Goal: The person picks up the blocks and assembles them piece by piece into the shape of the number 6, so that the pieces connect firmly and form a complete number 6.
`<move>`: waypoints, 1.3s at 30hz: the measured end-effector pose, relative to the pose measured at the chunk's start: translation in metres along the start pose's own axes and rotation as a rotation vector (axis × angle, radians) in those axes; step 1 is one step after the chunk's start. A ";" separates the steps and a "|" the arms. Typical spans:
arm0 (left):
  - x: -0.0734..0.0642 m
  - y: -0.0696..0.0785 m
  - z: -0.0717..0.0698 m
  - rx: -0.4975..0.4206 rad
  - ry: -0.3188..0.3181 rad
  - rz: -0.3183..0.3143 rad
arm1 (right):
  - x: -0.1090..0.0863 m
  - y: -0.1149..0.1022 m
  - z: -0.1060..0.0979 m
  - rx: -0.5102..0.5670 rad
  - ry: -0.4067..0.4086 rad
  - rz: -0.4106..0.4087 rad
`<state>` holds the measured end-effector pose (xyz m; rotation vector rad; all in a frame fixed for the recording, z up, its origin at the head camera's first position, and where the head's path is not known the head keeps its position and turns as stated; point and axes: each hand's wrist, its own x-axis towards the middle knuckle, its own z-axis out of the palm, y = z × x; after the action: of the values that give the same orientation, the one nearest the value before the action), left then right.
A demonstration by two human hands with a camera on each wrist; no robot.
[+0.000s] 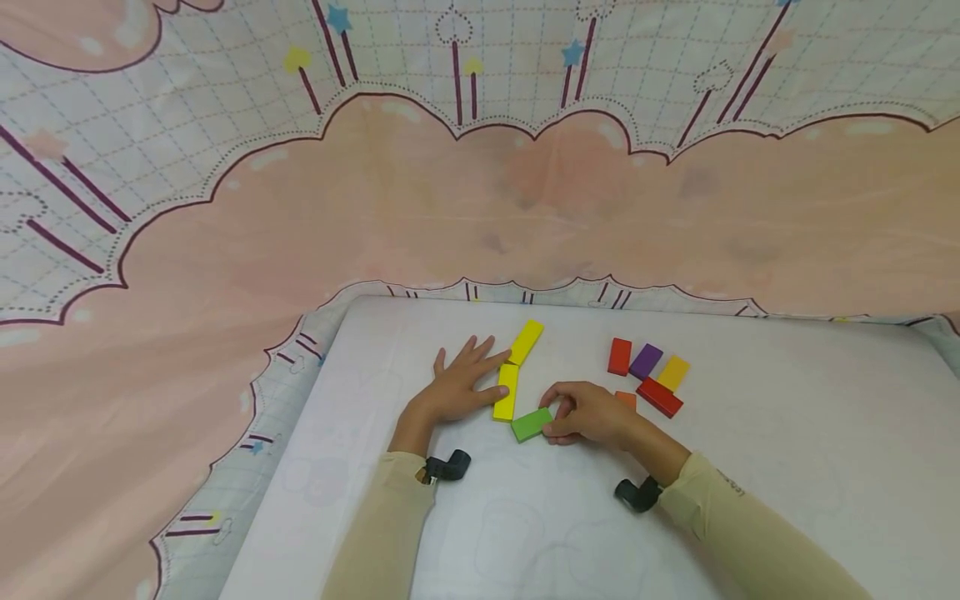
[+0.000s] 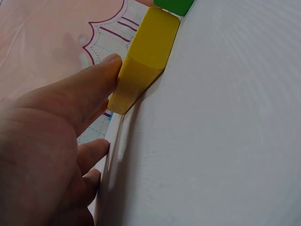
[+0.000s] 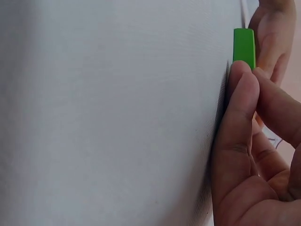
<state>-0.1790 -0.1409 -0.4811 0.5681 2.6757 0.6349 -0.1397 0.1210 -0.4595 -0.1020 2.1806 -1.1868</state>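
Note:
In the head view two yellow blocks lie end to end on the white table, an upper yellow block [image 1: 527, 342] and a lower yellow block [image 1: 506, 393]. My left hand [image 1: 461, 387] lies spread beside them, its thumb touching the lower one. The left wrist view shows the thumb against a yellow block [image 2: 149, 52]. A green block [image 1: 531, 425] sits at the lower yellow block's near end, angled to the right. My right hand [image 1: 588, 414] pinches its right end between thumb and fingers. The right wrist view has the green block [image 3: 244, 47] jutting past the fingertips.
Right of the hands lie a red block [image 1: 619, 357], a purple block [image 1: 646, 361], an orange-yellow block [image 1: 673, 373] and another red block [image 1: 660, 397]. An orange block [image 1: 626, 401] is partly hidden behind my right hand. A patterned curtain [image 1: 480, 208] hangs behind the table [image 1: 787, 433].

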 end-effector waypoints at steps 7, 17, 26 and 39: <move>0.000 0.001 0.000 0.001 0.002 0.004 | -0.001 0.000 0.001 -0.016 0.013 -0.014; 0.001 0.001 0.000 -0.005 0.007 0.002 | 0.003 0.003 -0.006 0.028 -0.053 -0.019; 0.002 0.002 0.001 -0.007 0.009 -0.001 | 0.003 0.003 -0.009 0.103 -0.078 -0.002; 0.001 0.004 0.000 0.000 0.006 -0.008 | 0.002 0.003 -0.012 0.100 -0.095 -0.006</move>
<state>-0.1786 -0.1369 -0.4798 0.5557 2.6826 0.6355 -0.1475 0.1309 -0.4583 -0.1204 2.0367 -1.2666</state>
